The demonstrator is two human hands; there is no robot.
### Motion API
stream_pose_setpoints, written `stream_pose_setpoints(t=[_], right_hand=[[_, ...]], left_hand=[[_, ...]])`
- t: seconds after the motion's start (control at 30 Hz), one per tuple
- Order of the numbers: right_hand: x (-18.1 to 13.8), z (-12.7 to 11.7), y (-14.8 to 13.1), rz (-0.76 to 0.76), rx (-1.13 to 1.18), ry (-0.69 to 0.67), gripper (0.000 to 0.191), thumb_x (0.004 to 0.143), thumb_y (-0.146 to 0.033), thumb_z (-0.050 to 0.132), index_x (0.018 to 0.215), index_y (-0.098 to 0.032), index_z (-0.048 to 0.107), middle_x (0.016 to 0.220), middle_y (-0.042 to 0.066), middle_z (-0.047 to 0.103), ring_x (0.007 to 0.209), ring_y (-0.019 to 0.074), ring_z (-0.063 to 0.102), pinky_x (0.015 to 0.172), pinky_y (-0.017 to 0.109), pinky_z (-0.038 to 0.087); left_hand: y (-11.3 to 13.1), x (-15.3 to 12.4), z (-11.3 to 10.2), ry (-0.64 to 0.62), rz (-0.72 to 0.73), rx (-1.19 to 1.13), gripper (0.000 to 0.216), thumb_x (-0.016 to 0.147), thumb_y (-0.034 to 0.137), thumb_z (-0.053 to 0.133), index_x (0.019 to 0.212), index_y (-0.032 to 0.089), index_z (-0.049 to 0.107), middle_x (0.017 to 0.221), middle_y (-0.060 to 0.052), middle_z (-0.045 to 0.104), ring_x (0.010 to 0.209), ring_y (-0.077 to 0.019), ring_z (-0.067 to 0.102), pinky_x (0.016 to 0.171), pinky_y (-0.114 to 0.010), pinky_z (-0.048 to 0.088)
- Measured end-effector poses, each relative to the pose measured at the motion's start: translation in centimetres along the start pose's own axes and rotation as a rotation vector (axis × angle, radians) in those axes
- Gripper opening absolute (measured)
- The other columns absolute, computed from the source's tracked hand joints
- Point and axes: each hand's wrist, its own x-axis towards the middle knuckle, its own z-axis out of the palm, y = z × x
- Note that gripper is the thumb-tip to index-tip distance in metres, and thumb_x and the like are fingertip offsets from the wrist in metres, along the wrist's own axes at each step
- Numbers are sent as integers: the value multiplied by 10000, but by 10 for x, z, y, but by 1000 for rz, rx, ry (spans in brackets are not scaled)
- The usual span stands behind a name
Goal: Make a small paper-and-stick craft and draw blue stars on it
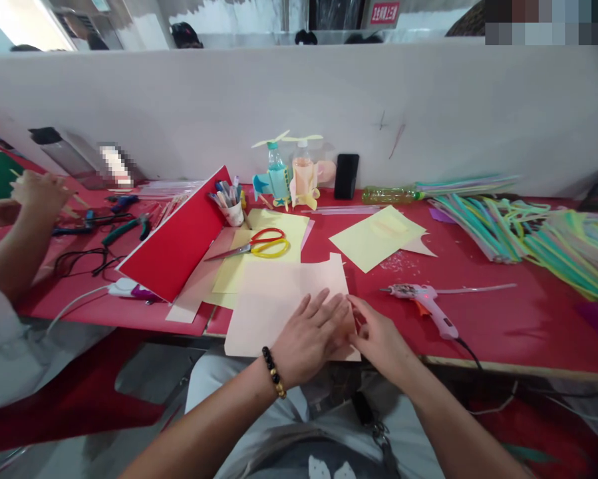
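Note:
A pale pink sheet of paper lies at the table's front edge and overhangs it slightly. My left hand rests flat on its right part, fingers stretched out, with a beaded bracelet on the wrist. At the sheet's right edge, my right hand has its thumb and forefinger pinched on the paper, right beside the left fingertips. Whatever is under my left palm is hidden. Scissors with red and yellow handles lie on yellow paper behind the sheet. To the right is a pink hot glue gun with a glue stick in its back.
Two bottle-made propeller models stand by the partition, beside a black phone. A pen cup and leaning red board are left; coloured strips lie right. Another person's hands work far left.

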Motion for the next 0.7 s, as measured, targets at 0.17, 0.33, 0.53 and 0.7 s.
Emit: stream_pose_setpoints(t=[0.17,0.33,0.53,0.7], right_hand=[[48,-19,-42,-263,-516,103,389,846,-203,518,1220,-106,553,1155,169,609,999,270,614,813,385,506],[130,13,-92,-548,-653,-62,313,889,-100,446,1166,-144,586,1228,118,587,1160,224,517,935,331,443],[199,79,-118,-595,-783,-215,330,900,-300,558,1198,-158,544,1210,94,568,1028,220,589,849,429,505],[215,93,-118,-560,-857,-220,329,899,-315,559,1186,-155,549,1188,94,576,996,211,599,828,416,515]], left_hand=[[-2,-2,24,-45,-26,53,556,933,458,379,1437,236,307,1501,-34,325,1406,-259,209,1141,-484,167],[-3,-4,24,-16,-33,17,559,932,472,376,1434,233,315,1494,-43,338,1404,-248,212,1142,-475,167],[0,-3,15,0,-52,-79,502,908,446,451,1355,218,429,1433,-72,421,1379,-249,255,1141,-481,170],[3,-1,11,18,-47,-116,385,898,405,485,1238,230,536,1349,-66,498,1331,-264,314,1139,-494,156]])
